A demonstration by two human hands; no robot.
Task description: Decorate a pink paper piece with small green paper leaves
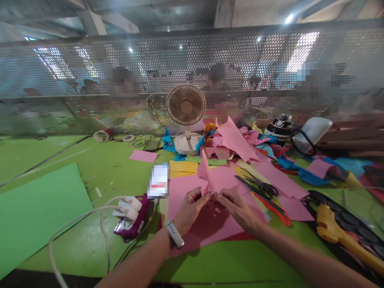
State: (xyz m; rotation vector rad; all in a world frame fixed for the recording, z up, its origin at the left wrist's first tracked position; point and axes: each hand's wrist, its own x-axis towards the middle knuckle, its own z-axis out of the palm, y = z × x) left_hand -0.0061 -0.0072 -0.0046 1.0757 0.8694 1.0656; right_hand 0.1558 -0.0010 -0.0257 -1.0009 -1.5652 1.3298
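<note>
Both my hands meet over pink paper sheets [183, 190] near the table's front. My left hand [189, 210], with a white watch band on its wrist, pinches the lower left of a small folded pink paper piece [209, 176] that stands up between the hands. My right hand [237, 208] pinches the same piece from the right. Fingers of both hands are closed on it. A dark red sheet [210, 224] lies under the hands.
Scissors [259, 186] with orange handles lie right of my hands. A small fan [186, 116] stands behind a heap of coloured paper scraps [240, 140]. A yellow glue gun [336, 232] sits at right, a purple power strip [133, 218] and green sheet [39, 212] at left. Other people sit behind the mesh screen [192, 60].
</note>
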